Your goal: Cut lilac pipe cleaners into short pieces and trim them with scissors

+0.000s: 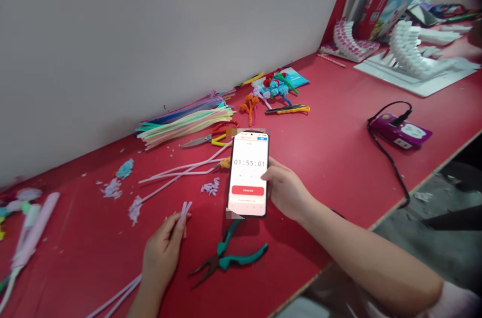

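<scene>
L hand (165, 245), low ctr-left, has thumb & index pinched together on a couple of lilac stems (185, 208); short ends poke out just past the fingertips, rest is hidden in the hand. R hand (286, 190) is closed round the phone (248, 177) from its right side: thumb lies over the right edge of the screen, other fingers are behind it, so can't tell their exact pos. Phone is held above the red table (320, 157), approx mid-view, up & right of the L hand, well apart from it. Dir: stem ends point up, leaning a bit right, long axis steep; 2 lilac lengths (116, 295) show by the L wrist, running down-left, can't tell if same pcs. Phone's long axis is near upright in view, top tipped slightly right, screen twd the wearer, reading 01:55:01. Pliers (222, 258) w/ teal handles lie btwn the hands, just below the phone, nose down-left, handles spread up & right. Lilac clippings (211, 186) sit left of the phone; scissors (203, 141) w/ yellow handles lie farther back, blades pointing left, nr the multicolored stem bundle (188, 122).
</scene>
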`<state>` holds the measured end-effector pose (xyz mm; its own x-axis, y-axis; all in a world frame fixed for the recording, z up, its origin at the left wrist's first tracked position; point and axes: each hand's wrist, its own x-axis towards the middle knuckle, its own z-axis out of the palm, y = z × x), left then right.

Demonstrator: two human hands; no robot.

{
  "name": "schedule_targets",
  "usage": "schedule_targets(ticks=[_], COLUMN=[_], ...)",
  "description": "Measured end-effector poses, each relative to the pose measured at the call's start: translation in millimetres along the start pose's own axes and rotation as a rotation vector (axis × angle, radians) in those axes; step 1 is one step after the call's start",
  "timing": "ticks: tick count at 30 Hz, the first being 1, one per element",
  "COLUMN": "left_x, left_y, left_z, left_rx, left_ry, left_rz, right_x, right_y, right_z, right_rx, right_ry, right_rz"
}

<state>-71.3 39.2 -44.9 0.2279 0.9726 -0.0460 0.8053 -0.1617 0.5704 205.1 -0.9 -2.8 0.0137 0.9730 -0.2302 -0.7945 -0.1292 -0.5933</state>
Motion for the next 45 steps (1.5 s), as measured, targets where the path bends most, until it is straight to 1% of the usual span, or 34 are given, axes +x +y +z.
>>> schedule_targets(ticks=[9, 14, 17, 22, 25, 27, 29, 30, 34, 36, 38, 41, 45], left_x=[-0.1, -0.5, -1.1, -2.0, -1.7, -1.0, 0.0, 0.6, 2.1, 2.0, 1.3, -0.7, -3.6], left_y=[-0.7, -0.7, -0.1, 0.3, -1.6, -3.7, -5.5, -6.1, -5.4, -3.5, -1.4, 1.8, 9.3], left_z=[0.1, 0.4, 0.3, 0.1, 0.5, 1.1, 1.8, 2.2, 3.1, 3.0, 2.9, 2.9, -0.6], left_rx=[-0.019, -0.03, -0.027, -0.032, -0.031, -0.03, -0.025, -0.023, -0.018, -0.015, -0.013, -0.032, -0.128], left_ry=[-0.001, 0.012, 0.009, 0.016, 0.033, 0.039, 0.042, 0.047, 0.073, 0.068, 0.059, 0.063, 0.053], left_rz=[0.031, 0.034, 0.057, 0.076, 0.073, 0.075, 0.081, 0.085, 0.076, 0.057, 0.038, 0.032, 0.069], right_x=[3.1, 6.0, 9.0, 8.1, 2.3, -0.8, -1.0, 0.3, 12.1, 18.7, 23.7, 28.2, 30.8], right_y=[3.5, 0.1, -3.4, -16.2, -30.6, -43.4, -58.4, -66.4, -95.1, -104.2, -109.6, -114.9, -124.6], right_z=[-3.6, -1.6, -0.4, 4.6, 8.1, 5.6, -3.9, -11.6, -55.8, -77.3, -92.5, -101.8, -99.6], right_rx=[-0.007, -0.004, -0.028, -0.106, -0.164, -0.229, -0.34, -0.428, -0.589, -0.689, -0.809, -1.027, -1.351], right_ry=[-0.002, 0.037, 0.033, 0.02, -0.001, 0.02, 0.085, 0.151, 0.315, 0.383, 0.432, 0.475, 0.501], right_rz=[0.012, 0.076, 0.071, 0.057, 0.068, 0.08, 0.092, 0.092, 0.055, 0.028, 0.001, -0.041, -0.155])
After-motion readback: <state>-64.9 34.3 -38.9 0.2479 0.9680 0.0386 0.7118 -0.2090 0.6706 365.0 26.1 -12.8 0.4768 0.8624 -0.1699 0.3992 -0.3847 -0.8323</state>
